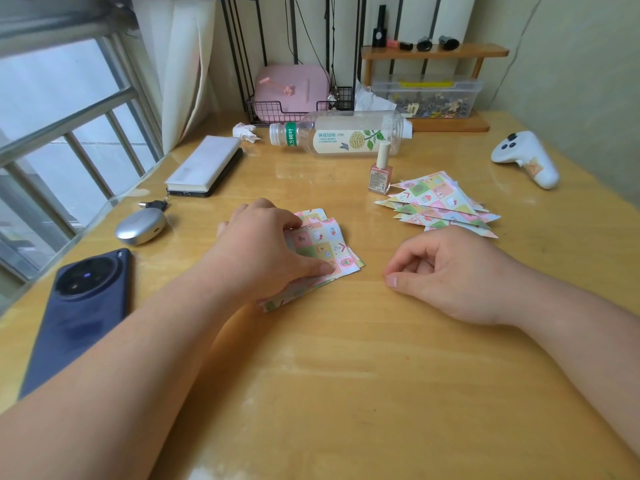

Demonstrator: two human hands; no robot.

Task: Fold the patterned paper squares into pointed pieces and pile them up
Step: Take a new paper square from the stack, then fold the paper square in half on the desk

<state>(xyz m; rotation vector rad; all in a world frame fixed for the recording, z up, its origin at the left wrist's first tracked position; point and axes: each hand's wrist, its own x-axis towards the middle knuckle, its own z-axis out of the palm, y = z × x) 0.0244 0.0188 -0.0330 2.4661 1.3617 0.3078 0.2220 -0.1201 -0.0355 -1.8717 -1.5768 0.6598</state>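
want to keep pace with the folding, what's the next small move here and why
Probably lift the top sheet off the stack of squares with the left hand and lay it on the bare table. The left hand holds that stack, the right hand lies empty, and no sheet is out for folding.
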